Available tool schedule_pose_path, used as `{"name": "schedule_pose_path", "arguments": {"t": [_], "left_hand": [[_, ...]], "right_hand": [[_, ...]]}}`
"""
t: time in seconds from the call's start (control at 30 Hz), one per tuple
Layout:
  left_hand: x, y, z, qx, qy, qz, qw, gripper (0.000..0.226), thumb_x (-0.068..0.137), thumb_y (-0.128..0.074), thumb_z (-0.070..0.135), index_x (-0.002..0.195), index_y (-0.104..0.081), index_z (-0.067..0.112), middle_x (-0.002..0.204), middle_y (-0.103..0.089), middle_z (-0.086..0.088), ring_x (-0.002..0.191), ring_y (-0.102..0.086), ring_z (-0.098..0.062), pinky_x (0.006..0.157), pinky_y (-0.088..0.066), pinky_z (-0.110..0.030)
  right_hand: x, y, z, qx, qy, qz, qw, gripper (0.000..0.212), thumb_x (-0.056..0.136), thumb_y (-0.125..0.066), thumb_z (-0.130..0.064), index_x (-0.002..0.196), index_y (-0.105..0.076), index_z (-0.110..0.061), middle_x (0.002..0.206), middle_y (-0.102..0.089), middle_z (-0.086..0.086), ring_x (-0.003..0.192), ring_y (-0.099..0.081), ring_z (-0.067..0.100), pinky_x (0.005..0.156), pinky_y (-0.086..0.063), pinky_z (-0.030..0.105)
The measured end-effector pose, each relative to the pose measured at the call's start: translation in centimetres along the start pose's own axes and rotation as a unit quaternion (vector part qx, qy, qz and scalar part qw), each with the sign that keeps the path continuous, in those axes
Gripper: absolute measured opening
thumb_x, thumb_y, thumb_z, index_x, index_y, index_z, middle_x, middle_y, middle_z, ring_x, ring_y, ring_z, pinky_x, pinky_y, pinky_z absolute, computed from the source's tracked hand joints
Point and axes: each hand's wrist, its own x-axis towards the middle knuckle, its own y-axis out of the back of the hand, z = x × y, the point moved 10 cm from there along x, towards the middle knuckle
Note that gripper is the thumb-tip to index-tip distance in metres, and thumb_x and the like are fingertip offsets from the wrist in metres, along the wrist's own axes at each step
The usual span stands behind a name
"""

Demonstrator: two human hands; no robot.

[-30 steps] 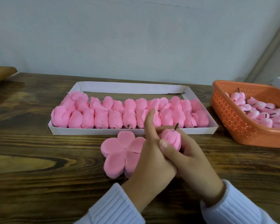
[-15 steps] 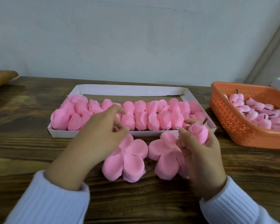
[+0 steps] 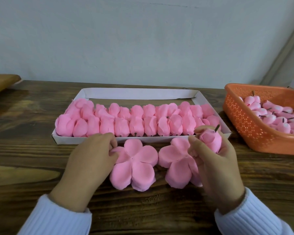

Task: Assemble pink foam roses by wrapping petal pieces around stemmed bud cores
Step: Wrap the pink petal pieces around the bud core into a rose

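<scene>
Right hand (image 3: pixel 215 160): fingers clamped on bud core (image 3: pixel 209 141) — stem up.
Left hand (image 3: pixel 90 158): pinches edge of left petal piece (image 3: pixel 136 165) — flat on the worktop (image 3: pixel 32 150).

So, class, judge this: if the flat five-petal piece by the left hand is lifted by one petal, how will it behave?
Probably floppy: the five-petal piece looks soft, and its petals curl at the edges. Likely very light, since the left hand pinches one petal with just fingertips. Lying flat on the table, it should slide rather than roll.
</scene>
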Motion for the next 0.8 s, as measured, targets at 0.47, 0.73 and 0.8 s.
{"name": "schedule_pose_path", "arguments": {"t": [0.47,0.73,0.8], "left_hand": [[-0.23,0.39,-0.01,0.004,0.003,0.025,1.000,0.016,0.079,-0.071,0.020,0.074,-0.058,0.027,0.080,-0.058,0.008,0.077,-0.058,-0.015,0.071,-0.049,-0.036],[-0.28,0.42,0.50,0.033,-0.007,0.017,0.999,0.018,0.086,-0.068,0.027,0.075,-0.054,0.030,0.086,-0.055,0.011,0.081,-0.055,-0.010,0.069,-0.038,-0.027],[-0.28,0.30,0.44,0.035,-0.004,0.013,0.999,0.019,0.086,-0.067,0.026,0.074,-0.052,0.029,0.083,-0.054,0.010,0.078,-0.054,-0.010,0.066,-0.036,-0.026]], "right_hand": [[-0.05,-0.05,0.44,-0.007,-0.020,0.019,1.000,0.013,0.069,-0.067,-0.018,0.074,-0.069,-0.029,0.062,-0.057,-0.002,0.060,-0.054,0.011,0.055,-0.047,0.021],[-0.14,-0.38,0.37,-0.003,-0.023,0.008,1.000,0.015,0.072,-0.067,-0.014,0.073,-0.069,-0.028,0.062,-0.057,-0.001,0.060,-0.054,0.010,0.054,-0.046,0.020],[-0.14,-0.38,0.36,-0.003,-0.023,0.008,1.000,0.012,0.070,-0.066,-0.017,0.072,-0.069,-0.028,0.061,-0.057,-0.002,0.059,-0.055,0.009,0.053,-0.046,0.019]]}}
